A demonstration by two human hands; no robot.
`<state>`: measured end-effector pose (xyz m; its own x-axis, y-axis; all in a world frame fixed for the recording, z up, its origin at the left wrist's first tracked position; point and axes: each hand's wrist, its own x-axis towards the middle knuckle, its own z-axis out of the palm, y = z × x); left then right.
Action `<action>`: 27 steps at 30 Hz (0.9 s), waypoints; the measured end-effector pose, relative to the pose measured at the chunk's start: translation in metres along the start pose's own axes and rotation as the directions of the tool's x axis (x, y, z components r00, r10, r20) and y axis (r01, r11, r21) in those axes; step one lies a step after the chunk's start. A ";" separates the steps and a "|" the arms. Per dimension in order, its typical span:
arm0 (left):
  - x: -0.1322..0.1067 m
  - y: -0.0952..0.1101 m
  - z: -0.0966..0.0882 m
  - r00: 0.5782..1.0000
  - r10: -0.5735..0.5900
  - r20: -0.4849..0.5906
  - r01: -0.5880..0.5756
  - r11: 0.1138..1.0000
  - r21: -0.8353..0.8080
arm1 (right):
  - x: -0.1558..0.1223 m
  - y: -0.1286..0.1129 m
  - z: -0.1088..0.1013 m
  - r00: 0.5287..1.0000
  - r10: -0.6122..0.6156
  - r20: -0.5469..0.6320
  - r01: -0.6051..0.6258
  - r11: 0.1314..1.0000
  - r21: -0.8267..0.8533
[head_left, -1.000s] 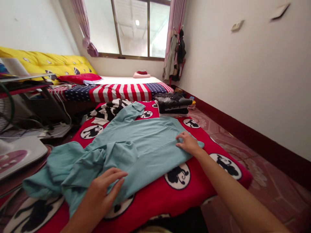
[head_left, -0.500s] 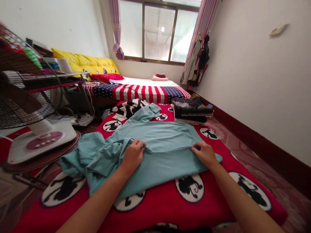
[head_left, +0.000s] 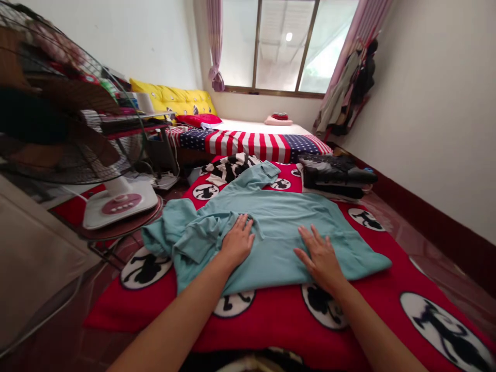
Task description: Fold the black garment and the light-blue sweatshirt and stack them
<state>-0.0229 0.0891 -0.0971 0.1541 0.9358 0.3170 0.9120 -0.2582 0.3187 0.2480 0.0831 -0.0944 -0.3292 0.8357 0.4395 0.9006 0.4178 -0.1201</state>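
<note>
A light blue long-sleeved top (head_left: 287,206) lies spread over a red blanket (head_left: 271,330) with round black-and-white figures. One sleeve stretches away toward the back, while bunched folds gather at its left. My left hand (head_left: 238,242) rests on the cloth beside those folds, fingers extended and close together. On the smoother right part lies my right hand (head_left: 318,257), palm down with its fingers spread. Neither hand pinches the fabric.
A pile of folded dark clothes (head_left: 335,175) sits at the back right, and a black-and-white patterned cloth (head_left: 232,166) at the back left. A fan (head_left: 120,201) stands on a round stool to the left. Behind is a bed (head_left: 248,144) below the window.
My right hand has let go of the fabric and now lies flat with fingers spread. My left hand's fingers have straightened on the cloth. The camera view has turned left.
</note>
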 end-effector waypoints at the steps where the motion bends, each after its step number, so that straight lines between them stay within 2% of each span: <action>1: 0.000 0.001 0.000 1.000 -0.003 0.003 0.003 1.000 -0.013 | -0.002 -0.003 0.006 0.998 0.002 0.069 -0.001 1.000 -0.023; 3: -0.001 0.001 -0.002 1.000 -0.003 -0.002 0.003 0.998 -0.062 | -0.005 -0.004 0.018 0.990 0.035 0.140 -0.026 0.998 -0.063; 6: -0.005 0.003 -0.014 0.999 0.019 -0.051 -0.029 0.977 -0.212 | -0.007 0.003 0.031 0.989 0.051 0.142 -0.041 0.997 -0.073; 9: -0.017 0.000 -0.042 0.978 0.030 -0.209 -0.095 0.946 -0.311 | -0.006 0.012 0.034 0.990 0.031 0.136 -0.024 0.998 -0.056; 11: -0.031 -0.010 -0.066 0.943 -0.015 -0.332 -0.070 0.967 -0.243 | -0.006 0.014 0.034 0.992 0.026 0.124 -0.021 0.999 -0.043; 13: -0.044 -0.027 -0.088 0.917 -0.100 -0.387 0.060 0.992 -0.114 | -0.005 0.014 0.034 0.993 0.036 0.110 -0.033 0.999 -0.026; 16: -0.059 -0.058 -0.110 0.892 -0.312 -0.328 0.326 0.945 -0.013 | -0.005 0.011 0.033 0.993 0.062 0.099 -0.063 0.998 0.001; 19: -0.065 -0.076 -0.118 0.851 -0.498 -0.166 0.507 0.862 0.018 | -0.004 0.008 0.032 0.993 0.072 0.095 -0.074 0.997 0.020; 21: -0.066 -0.081 -0.118 0.839 -0.539 -0.072 0.543 0.837 0.066 | -0.004 0.008 0.032 0.993 0.073 0.093 -0.076 0.997 0.024; 24: -0.057 -0.091 -0.122 0.862 -0.506 0.026 0.502 0.861 0.084 | -0.004 0.007 0.031 0.993 0.076 0.088 -0.078 0.997 0.021; 27: -0.030 -0.103 -0.142 0.898 -0.436 0.057 0.439 0.894 -0.089 | -0.004 0.005 0.029 0.993 0.074 0.087 -0.076 0.997 0.024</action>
<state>-0.1756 0.0538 -0.0122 -0.2374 0.9668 0.0949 0.8489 0.1590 0.5040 0.2451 0.0923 -0.1225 -0.2851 0.8923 0.3500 0.9159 0.3612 -0.1749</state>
